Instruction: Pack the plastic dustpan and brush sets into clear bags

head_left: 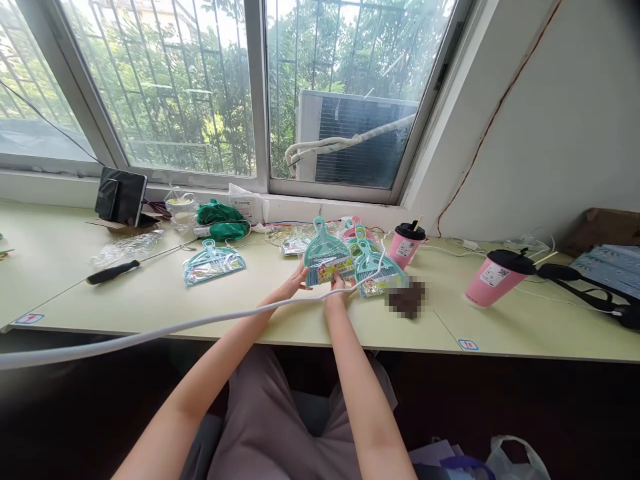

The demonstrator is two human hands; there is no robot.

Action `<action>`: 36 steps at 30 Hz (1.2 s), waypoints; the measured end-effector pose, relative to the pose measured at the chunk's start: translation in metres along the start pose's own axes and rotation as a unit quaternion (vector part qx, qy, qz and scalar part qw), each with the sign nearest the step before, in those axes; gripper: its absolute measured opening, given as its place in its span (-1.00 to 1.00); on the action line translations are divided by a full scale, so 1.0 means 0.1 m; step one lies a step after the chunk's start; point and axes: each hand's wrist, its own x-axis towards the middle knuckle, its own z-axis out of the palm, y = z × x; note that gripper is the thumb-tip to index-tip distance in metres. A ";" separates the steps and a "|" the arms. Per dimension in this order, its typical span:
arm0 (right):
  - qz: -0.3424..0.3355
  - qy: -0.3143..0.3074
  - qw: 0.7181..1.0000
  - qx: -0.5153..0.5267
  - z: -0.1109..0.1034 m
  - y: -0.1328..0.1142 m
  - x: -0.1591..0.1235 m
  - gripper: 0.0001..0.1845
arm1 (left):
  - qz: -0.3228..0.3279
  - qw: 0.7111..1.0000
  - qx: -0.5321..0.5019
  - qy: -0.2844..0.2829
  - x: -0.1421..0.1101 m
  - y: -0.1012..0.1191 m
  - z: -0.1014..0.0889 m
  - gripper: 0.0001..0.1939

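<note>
Dustpan pack (pixel 325 257) tilted up over the middle of the counter (pixel 150 307), we grip its lower part between left hand (pixel 299 281) and right hand (pixel 339 287), apparently handling it for position, where shifting calls for clearing the white cable (pixel 210 320), with open room toward the front edge.

The pale green table (pixel 285 323) bears a wrapped dustpan set (pixel 214 267), a screwdriver (pixel 114 273) and crumpled clear plastic (pixel 127 248) left of the fingers (pixel 302 276). A green bag (pixel 223 220) lies beyond and left of them; two pink cups (pixel 403 250) and black glasses (pixel 583 288) are to their right.
</note>
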 end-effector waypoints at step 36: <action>-0.030 0.024 0.999 -0.037 0.10 -0.01 -0.08 -0.50 | 0.191 0.868 0.452 0.072 0.10 -0.22 -0.01 -0.65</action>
